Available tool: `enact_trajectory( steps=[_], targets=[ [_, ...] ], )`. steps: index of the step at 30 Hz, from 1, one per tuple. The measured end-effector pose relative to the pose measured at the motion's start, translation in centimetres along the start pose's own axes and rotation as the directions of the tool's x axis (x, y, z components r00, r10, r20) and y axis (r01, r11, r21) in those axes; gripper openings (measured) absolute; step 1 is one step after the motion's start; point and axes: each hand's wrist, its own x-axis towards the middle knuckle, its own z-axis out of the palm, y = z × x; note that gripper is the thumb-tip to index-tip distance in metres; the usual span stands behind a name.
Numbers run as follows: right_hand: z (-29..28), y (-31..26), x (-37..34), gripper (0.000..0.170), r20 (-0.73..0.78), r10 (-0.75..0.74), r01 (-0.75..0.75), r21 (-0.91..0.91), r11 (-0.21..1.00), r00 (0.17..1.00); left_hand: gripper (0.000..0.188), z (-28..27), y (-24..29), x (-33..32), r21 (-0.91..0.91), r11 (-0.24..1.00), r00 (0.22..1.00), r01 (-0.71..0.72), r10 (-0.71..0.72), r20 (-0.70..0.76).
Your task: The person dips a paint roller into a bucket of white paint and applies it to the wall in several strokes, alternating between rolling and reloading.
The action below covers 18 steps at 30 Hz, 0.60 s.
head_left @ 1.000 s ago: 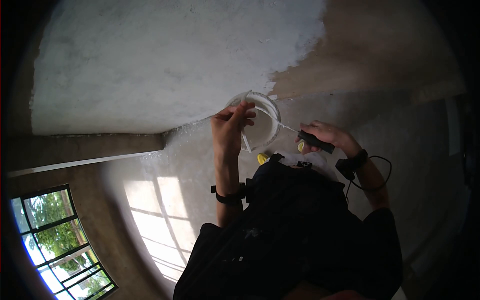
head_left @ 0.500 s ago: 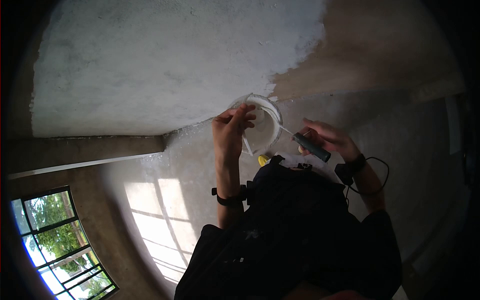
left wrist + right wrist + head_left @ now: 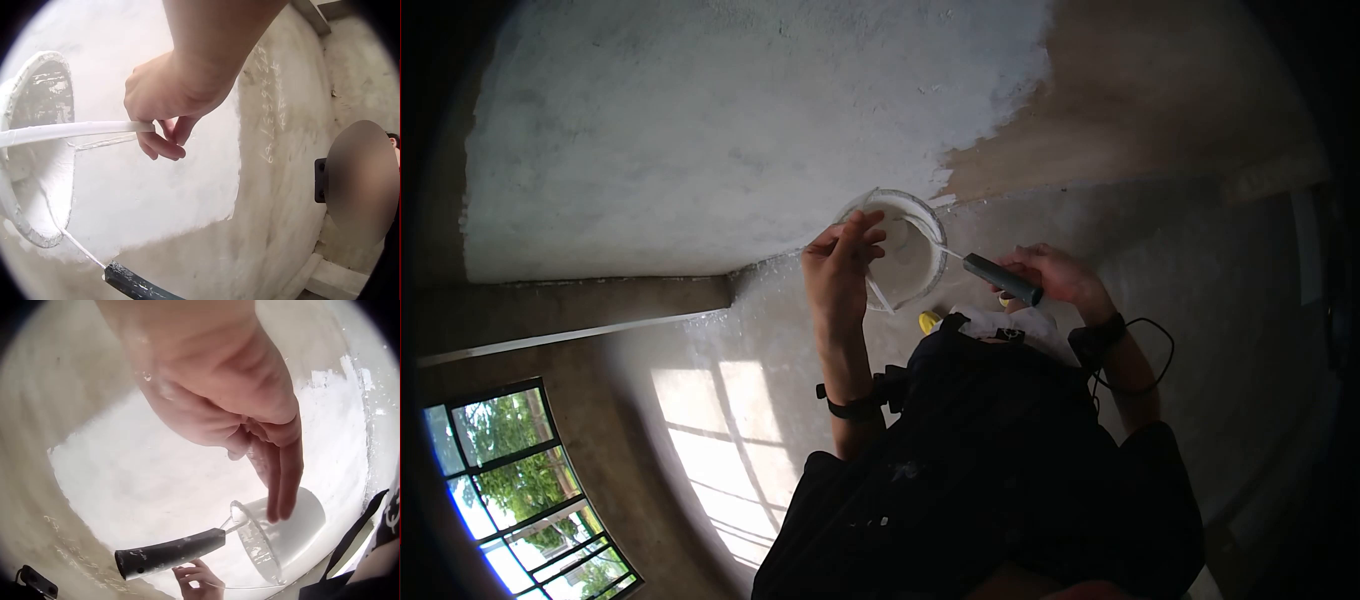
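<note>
A white bucket (image 3: 941, 243) with a paint-coated rim holds white paint, below the left hand in the head view. The left hand (image 3: 172, 94) has its fingers curled round the bucket's white handle (image 3: 81, 129). What looks like a paint roller (image 3: 1004, 279) leans over the rim, its black handle outside and its thin bent rod (image 3: 84, 250) running into the bucket; its head is hidden. Beside that black handle is the right hand (image 3: 1055, 277). Its fingers (image 3: 289, 481) are straight in the right wrist view, with the roller handle (image 3: 169, 553) apart from them.
The wall (image 3: 730, 120) has a white-painted area beside bare brown plaster (image 3: 1160, 100). A ledge (image 3: 570, 305) juts out at left, above a barred window (image 3: 530, 490). Sunlight patches the grey floor (image 3: 730, 340). A cable (image 3: 1170, 350) loops from the right wrist.
The left hand and the bucket have shifted left. The roller's handle has moved left too, and the right hand's fingers have loosened from it.
</note>
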Motion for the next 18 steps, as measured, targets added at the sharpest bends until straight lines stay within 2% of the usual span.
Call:
enact_trajectory(
  steps=[1, 2, 4, 10, 11, 13, 14, 16, 17, 18],
  targets=[
    [-0.7, 0.5, 0.2, 0.043, -0.054, 0.018, -0.019, -0.017, 1.000, 0.998, 0.015, -0.1, 0.1, 0.0, 0.002, 1.000, 1.000, -0.002, 0.002, -0.010],
    [-1.8, 1.4, 0.7, 0.043, -0.055, 0.014, -0.015, -0.018, 1.000, 0.998, 0.015, -0.2, 0.2, 0.0, 0.002, 1.000, 1.000, -0.003, 0.003, -0.005],
    [-4.1, 3.4, 1.9, 0.033, -0.193, -0.079, 0.065, -0.077, 0.995, 0.978, 0.015, -0.5, 0.2, 0.0, 0.009, 1.000, 0.999, -0.002, 0.003, -0.041],
    [-5.5, 4.2, 2.4, 0.030, -0.332, -0.088, 0.003, -0.247, 0.969, 0.939, 0.022, -0.8, 1.1, -0.7, 0.068, 0.998, 0.997, -0.012, 0.017, -0.073],
    [-5.3, 4.0, 2.4, 0.030, -0.332, -0.088, 0.003, -0.247, 0.969, 0.939, 0.022, -1.0, 1.2, -0.7, 0.068, 0.998, 0.997, -0.011, 0.016, -0.073],
    [-4.9, 3.7, 2.4, 0.029, -0.399, -0.113, 0.073, -0.115, 0.991, 0.910, 0.015, -1.5, 1.1, -0.6, 0.031, 0.999, 0.997, -0.040, 0.042, -0.068],
    [-4.5, 3.3, 2.2, 0.029, -0.400, -0.112, 0.072, -0.114, 0.991, 0.910, 0.015, -1.5, 1.2, -0.6, 0.032, 0.999, 0.997, -0.038, 0.040, -0.069],
    [-3.7, 2.4, 1.6, 0.032, -0.238, -0.194, 0.211, 0.049, 0.976, 0.952, 0.016, -1.4, 1.5, -0.7, 0.027, 0.999, 0.995, -0.030, 0.033, -0.094],
    [-3.8, 2.5, 1.7, 0.032, -0.239, -0.193, 0.211, 0.050, 0.976, 0.952, 0.016, -1.4, 1.7, -0.8, 0.027, 0.999, 0.995, -0.029, 0.031, -0.094],
    [-4.1, 2.5, 1.7, 0.036, -0.158, -0.207, 0.216, 0.045, 0.975, 0.966, 0.017, -1.3, 1.8, -1.0, 0.001, 1.000, 0.994, -0.018, 0.018, -0.109]
  ],
)
